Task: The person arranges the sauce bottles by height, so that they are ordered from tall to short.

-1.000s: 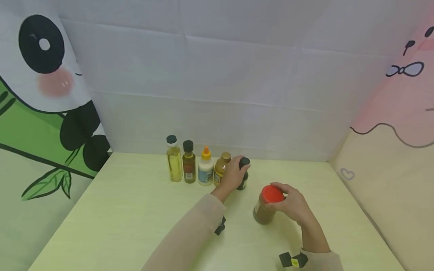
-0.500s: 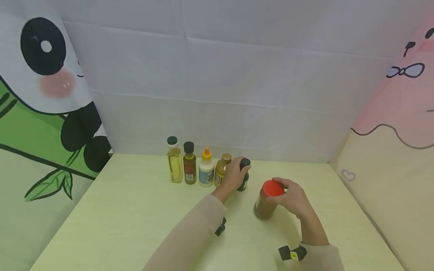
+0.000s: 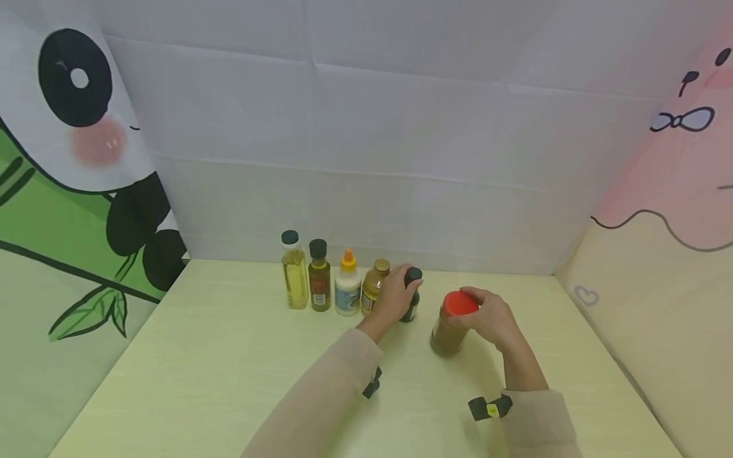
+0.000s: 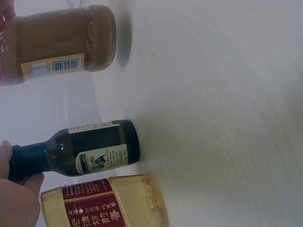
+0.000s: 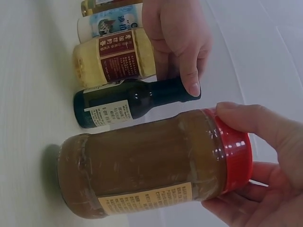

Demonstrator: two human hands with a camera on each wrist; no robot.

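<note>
My left hand (image 3: 391, 296) pinches the dark cap of a small green olive oil bottle (image 4: 97, 149), which stands upright at the right end of a row. To its right, my right hand (image 3: 494, 320) grips the red lid of a jar of brown spread (image 5: 142, 165) from above, thumb and fingers on opposite sides of the lid. The jar's base is close to the tabletop, with a shadow beside it. Left of the olive oil, partly behind my left hand, is a squat bottle of yellow oil (image 5: 113, 56) with a dark red label.
Farther left in the row stand a white bottle with an orange nozzle (image 3: 347, 291), a dark-capped brown bottle (image 3: 319, 284) and a tall clear bottle of yellow oil (image 3: 295, 280). Behind them hangs a white cloth wall (image 3: 401, 140). The pale table (image 3: 229, 369) extends in front.
My right hand has moved the jar away from me, toward the back of the table, nearer to the row's line. The left hand has stayed on the olive oil bottle.
</note>
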